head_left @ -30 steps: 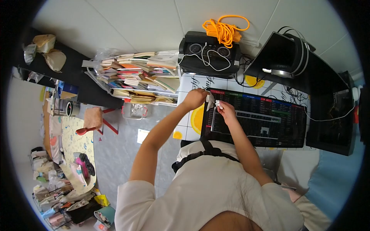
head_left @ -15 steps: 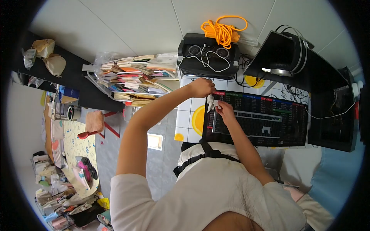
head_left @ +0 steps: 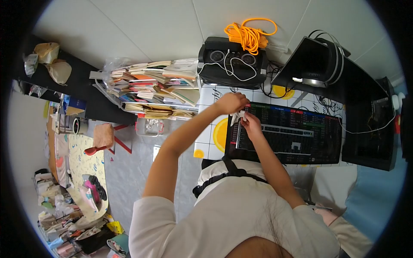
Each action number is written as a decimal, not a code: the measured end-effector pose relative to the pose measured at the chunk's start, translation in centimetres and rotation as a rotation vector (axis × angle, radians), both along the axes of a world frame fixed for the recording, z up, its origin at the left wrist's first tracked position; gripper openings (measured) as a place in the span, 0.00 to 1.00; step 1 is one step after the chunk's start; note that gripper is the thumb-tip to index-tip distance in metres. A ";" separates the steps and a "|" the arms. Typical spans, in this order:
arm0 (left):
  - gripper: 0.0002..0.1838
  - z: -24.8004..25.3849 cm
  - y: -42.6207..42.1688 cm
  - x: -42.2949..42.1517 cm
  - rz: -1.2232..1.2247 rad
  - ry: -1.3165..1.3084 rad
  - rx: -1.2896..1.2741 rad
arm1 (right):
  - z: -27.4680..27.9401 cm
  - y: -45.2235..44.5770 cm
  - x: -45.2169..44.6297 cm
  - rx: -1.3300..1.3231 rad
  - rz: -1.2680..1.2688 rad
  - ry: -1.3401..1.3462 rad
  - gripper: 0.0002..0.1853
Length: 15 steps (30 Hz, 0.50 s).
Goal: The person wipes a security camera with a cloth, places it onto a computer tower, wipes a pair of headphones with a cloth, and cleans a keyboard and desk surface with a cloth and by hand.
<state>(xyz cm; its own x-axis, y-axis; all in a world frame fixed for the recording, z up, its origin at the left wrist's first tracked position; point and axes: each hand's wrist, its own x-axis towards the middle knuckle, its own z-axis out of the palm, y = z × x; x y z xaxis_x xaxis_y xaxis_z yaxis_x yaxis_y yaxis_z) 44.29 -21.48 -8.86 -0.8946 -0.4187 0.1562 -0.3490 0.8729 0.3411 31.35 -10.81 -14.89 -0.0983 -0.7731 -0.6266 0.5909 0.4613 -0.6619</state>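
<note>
A crumpled white tissue (head_left: 235, 118) is bunched over the upper left corner of the black printed desk mat (head_left: 327, 150). My right hand (head_left: 251, 124) pinches its right side. My left hand (head_left: 232, 103) is closed just above it, with the fingers bent down towards the mat's top edge. What those fingertips hold is hidden. A dark keyboard (head_left: 279, 139) with a silver edge rests on the mat, to the right of and below my right hand.
Behind my hands stands a black speaker unit (head_left: 232, 64) with a white cable and a coiled orange extension cord (head_left: 249, 38). A monitor (head_left: 305, 60) with headphones (head_left: 335, 64) is to the right. Stacked papers (head_left: 159, 86) fill a rack at left.
My left hand has shifted right and slightly down, closer to my right hand. The tissue is now more bunched beneath it. My right hand has barely moved.
</note>
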 end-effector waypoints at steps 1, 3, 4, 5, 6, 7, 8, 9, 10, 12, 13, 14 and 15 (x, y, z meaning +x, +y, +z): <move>0.13 -0.6 1.0 -0.1 0.040 0.084 0.060 | -0.5 -0.2 -0.1 -0.036 -0.089 -0.065 0.08; 0.14 -1.8 2.7 -0.4 0.101 0.214 0.113 | -1.4 0.1 -0.9 -0.124 -0.171 -0.177 0.08; 0.15 -2.4 3.9 -0.6 0.198 0.193 0.188 | -1.8 0.2 -1.3 -0.151 -0.159 -0.211 0.08; 0.16 -2.9 4.9 -0.6 0.297 0.171 0.255 | -2.2 0.0 -1.5 -0.184 -0.143 -0.248 0.08; 0.16 -3.7 5.9 -0.7 0.369 0.252 0.317 | -2.6 -0.1 -1.9 -0.192 -0.141 -0.252 0.08; 0.17 -4.1 6.8 -0.8 0.439 0.331 0.377 | -3.0 0.1 -2.4 -0.133 -0.065 -0.266 0.07; 0.17 -4.5 7.3 -0.7 0.460 0.329 0.398 | -3.5 0.0 -2.5 -0.074 0.007 -0.280 0.07; 0.17 -4.9 7.9 -0.5 0.452 0.370 0.373 | -3.5 -0.3 -2.2 -0.080 0.001 -0.284 0.07; 0.16 -5.4 7.9 -0.3 0.454 0.415 0.384 | -3.6 -0.2 -1.9 -0.048 0.001 -0.209 0.07; 0.15 -6.4 8.8 0.2 0.492 0.434 0.435 | -3.7 1.0 -1.5 -0.034 0.038 -0.128 0.07; 0.15 -5.9 8.9 0.4 0.524 0.405 0.463 | -3.7 1.1 -1.3 -0.058 0.063 -0.172 0.07; 0.13 -5.3 9.0 0.6 0.548 0.399 0.450 | -3.6 1.5 -1.2 -0.034 0.086 -0.201 0.08; 0.13 -5.5 8.9 0.9 0.549 0.403 0.437 | -3.4 0.7 -1.2 -0.034 0.108 -0.230 0.08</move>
<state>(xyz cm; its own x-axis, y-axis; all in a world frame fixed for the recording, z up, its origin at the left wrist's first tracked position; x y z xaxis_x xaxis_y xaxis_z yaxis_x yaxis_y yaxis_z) 45.16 -12.61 -14.31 -0.4532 -0.8799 0.1430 -0.4668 0.3709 0.8028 30.16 -10.11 -18.33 0.1282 -0.7921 -0.5968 0.6757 0.5102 -0.5321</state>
